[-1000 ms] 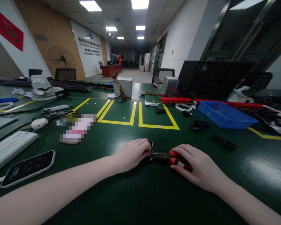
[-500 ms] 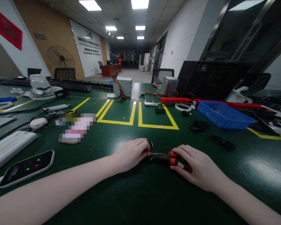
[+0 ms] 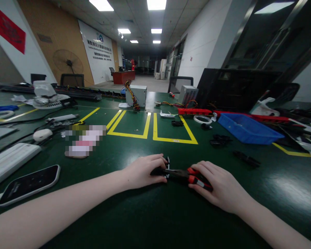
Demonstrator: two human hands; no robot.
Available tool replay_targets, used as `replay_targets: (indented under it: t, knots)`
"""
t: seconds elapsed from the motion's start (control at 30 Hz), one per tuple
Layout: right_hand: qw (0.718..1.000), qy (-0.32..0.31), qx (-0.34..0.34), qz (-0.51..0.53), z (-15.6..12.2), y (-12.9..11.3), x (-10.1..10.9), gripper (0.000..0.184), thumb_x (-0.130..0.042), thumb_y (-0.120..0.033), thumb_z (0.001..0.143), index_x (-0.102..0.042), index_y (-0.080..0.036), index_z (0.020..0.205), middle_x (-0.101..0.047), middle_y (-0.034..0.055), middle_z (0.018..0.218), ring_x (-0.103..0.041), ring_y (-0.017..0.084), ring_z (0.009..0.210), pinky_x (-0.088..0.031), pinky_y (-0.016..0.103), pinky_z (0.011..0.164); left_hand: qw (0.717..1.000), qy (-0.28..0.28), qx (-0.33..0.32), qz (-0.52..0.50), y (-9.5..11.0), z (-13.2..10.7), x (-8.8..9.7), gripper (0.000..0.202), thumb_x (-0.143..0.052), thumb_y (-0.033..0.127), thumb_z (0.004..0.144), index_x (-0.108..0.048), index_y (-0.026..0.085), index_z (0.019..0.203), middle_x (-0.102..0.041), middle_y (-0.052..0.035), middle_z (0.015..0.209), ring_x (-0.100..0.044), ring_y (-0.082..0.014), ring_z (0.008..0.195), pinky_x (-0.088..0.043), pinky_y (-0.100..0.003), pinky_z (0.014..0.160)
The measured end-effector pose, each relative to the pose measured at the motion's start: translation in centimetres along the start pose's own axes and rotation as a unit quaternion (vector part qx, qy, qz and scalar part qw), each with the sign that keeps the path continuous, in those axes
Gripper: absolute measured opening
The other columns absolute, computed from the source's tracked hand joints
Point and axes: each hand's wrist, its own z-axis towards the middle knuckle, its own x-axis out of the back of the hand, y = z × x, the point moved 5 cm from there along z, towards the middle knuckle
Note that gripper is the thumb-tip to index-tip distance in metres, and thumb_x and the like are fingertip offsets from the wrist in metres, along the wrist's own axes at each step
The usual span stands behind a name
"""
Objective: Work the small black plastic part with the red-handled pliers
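Note:
My right hand (image 3: 220, 188) is closed around the red-and-black handles of a pair of pliers (image 3: 189, 175) resting low on the green table (image 3: 150, 214). The pliers' dark jaws point left at a small black part (image 3: 163, 167). My left hand (image 3: 143, 171) pinches that small black part between thumb and fingers, right at the jaws' tip. Most of the part is hidden by my fingers.
A blue tray (image 3: 246, 128) and loose black parts (image 3: 246, 158) lie to the right. Left of my arm sit a black device (image 3: 28, 184), a white keyboard (image 3: 9, 160) and a white mouse (image 3: 42, 134). Yellow tape rectangles (image 3: 150, 133) and two grey power supplies (image 3: 137, 95) lie further back.
My left fingers have shifted a little on the black part, showing more of it under the thumb. The lights on the black device at left have gone out.

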Motion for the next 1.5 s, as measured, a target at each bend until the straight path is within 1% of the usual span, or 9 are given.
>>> replay_targets:
  t: [0.13, 0.33, 0.57, 0.93, 1.17, 1.23, 1.3, 1.37, 1.5]
  knots:
    - [1.000, 0.019, 0.004, -0.016, -0.1, 0.0, 0.1, 0.036, -0.060, -0.045, 0.087, -0.060, -0.019, 0.111, -0.069, 0.0094, 0.099, -0.065, 0.020, 0.082, -0.054, 0.032, 0.068, 0.999, 0.010, -0.004, -0.033, -0.3, 0.1, 0.0, 0.024, -0.073, 0.032, 0.084, -0.062, 0.018, 0.101, -0.063, -0.0088, 0.125, -0.053, -0.0289, 0.130, -0.047, -0.046, 0.105]
    - [0.999, 0.036, 0.003, -0.028, -0.3, 0.0, 0.2, 0.035, -0.059, -0.043, 0.087, -0.060, -0.018, 0.110, -0.068, 0.0105, 0.100, -0.065, 0.021, 0.082, -0.054, 0.034, 0.069, 0.996, 0.048, -0.015, -0.069, -0.4, 0.0, 0.1, 0.025, -0.074, 0.028, 0.084, -0.065, 0.018, 0.105, -0.066, -0.0090, 0.123, -0.045, -0.0287, 0.138, -0.043, -0.047, 0.110]
    - [1.000, 0.025, -0.014, -0.001, -0.1, 0.1, 0.3, 0.034, -0.057, -0.044, 0.089, -0.060, -0.019, 0.111, -0.068, 0.0103, 0.101, -0.066, 0.021, 0.083, -0.055, 0.033, 0.068, 0.992, 0.101, -0.046, -0.052, 0.1, -0.3, 0.6, 0.031, -0.075, 0.021, 0.083, -0.068, 0.018, 0.113, -0.070, -0.0098, 0.118, -0.053, -0.0274, 0.131, -0.047, -0.046, 0.108]
    - [1.000, 0.014, -0.019, 0.018, 0.1, 0.1, 0.3, 0.031, -0.060, -0.043, 0.087, -0.060, -0.021, 0.109, -0.069, 0.0082, 0.100, -0.066, 0.020, 0.083, -0.055, 0.032, 0.069, 0.991, 0.104, -0.083, 0.007, 0.5, -0.3, 0.6, 0.025, -0.071, 0.027, 0.086, -0.067, 0.020, 0.110, -0.070, -0.0082, 0.108, -0.058, -0.0267, 0.125, -0.051, -0.043, 0.101]
    - [1.000, 0.023, -0.001, 0.004, -0.2, -0.2, 0.4, 0.032, -0.060, -0.044, 0.087, -0.058, -0.020, 0.108, -0.068, 0.0087, 0.096, -0.066, 0.020, 0.080, -0.055, 0.031, 0.067, 0.991, 0.089, -0.080, 0.052, 0.7, -0.4, 0.6, 0.024, -0.071, 0.033, 0.086, -0.066, 0.021, 0.106, -0.068, -0.0064, 0.110, -0.060, -0.0253, 0.117, -0.051, -0.042, 0.096]
    - [1.000, 0.030, 0.008, -0.005, -0.2, -0.3, 0.5, 0.033, -0.060, -0.044, 0.087, -0.058, -0.019, 0.108, -0.068, 0.0093, 0.096, -0.065, 0.020, 0.080, -0.055, 0.032, 0.067, 0.992, 0.080, -0.082, 0.056, 0.9, -0.4, 0.5, 0.024, -0.071, 0.033, 0.086, -0.065, 0.020, 0.105, -0.066, -0.0071, 0.115, -0.061, -0.0249, 0.115, -0.050, -0.042, 0.096]
    - [0.999, 0.034, 0.013, -0.010, -0.2, -0.4, 0.5, 0.034, -0.060, -0.045, 0.086, -0.058, -0.018, 0.108, -0.068, 0.0098, 0.096, -0.065, 0.020, 0.081, -0.055, 0.032, 0.067, 0.993, 0.072, -0.081, 0.052, 1.0, -0.3, 0.5, 0.029, -0.072, 0.032, 0.084, -0.062, 0.021, 0.109, -0.062, -0.0086, 0.123, -0.059, -0.0254, 0.117, -0.048, -0.044, 0.099]
    - [0.999, 0.033, 0.014, -0.011, -0.2, -0.4, 0.5, 0.035, -0.060, -0.045, 0.086, -0.058, -0.018, 0.108, -0.068, 0.0099, 0.097, -0.065, 0.020, 0.081, -0.055, 0.032, 0.067, 0.994, 0.068, -0.074, 0.042, 1.1, -0.2, 0.5, 0.041, -0.074, 0.030, 0.083, -0.057, 0.021, 0.119, -0.058, -0.0102, 0.130, -0.055, -0.0267, 0.122, -0.045, -0.046, 0.104]
    - [0.999, 0.030, 0.011, -0.013, -0.2, -0.3, 0.5, 0.035, -0.060, -0.045, 0.086, -0.059, -0.018, 0.108, -0.068, 0.0102, 0.097, -0.065, 0.021, 0.081, -0.055, 0.032, 0.068, 0.996, 0.064, -0.048, 0.028, 1.0, -0.1, 0.6, 0.060, -0.074, 0.035, 0.081, -0.047, 0.022, 0.133, -0.049, -0.0126, 0.141, -0.047, -0.0293, 0.132, -0.041, -0.049, 0.109]
